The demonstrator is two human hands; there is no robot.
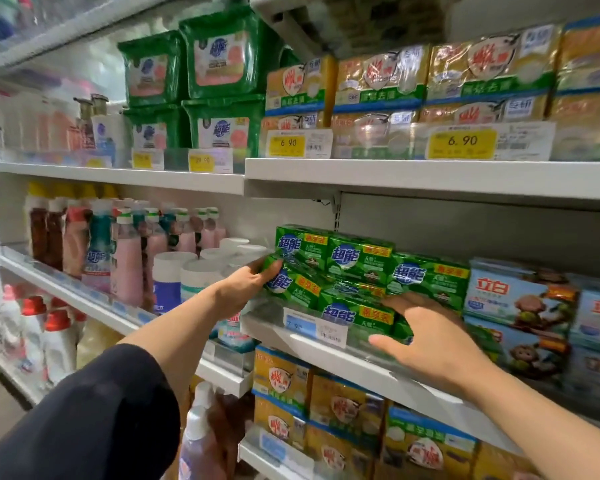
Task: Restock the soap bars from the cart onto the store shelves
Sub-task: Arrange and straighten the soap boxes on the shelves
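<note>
Currently, left hand (pixel 248 284): I see it gripping green soap packs' (pixel 357 271) end.
Right hand (pixel 430 336): fingers spread, touching front.
Risk: upper packs slipping over shelf lip (pixel 329 344).

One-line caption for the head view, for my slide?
Left hand and right hand steady green soap bar packs on the middle shelf.

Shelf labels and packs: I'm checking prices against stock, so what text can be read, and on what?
"超能" on the green soap packs that the left hand grips and the right hand touches.
"立白" on the blue packs.
"6.90" on two yellow price tags.
"超能" on the green tubs.
Blue price tag: blurred. Yellow soap packs: unreadable.
</note>
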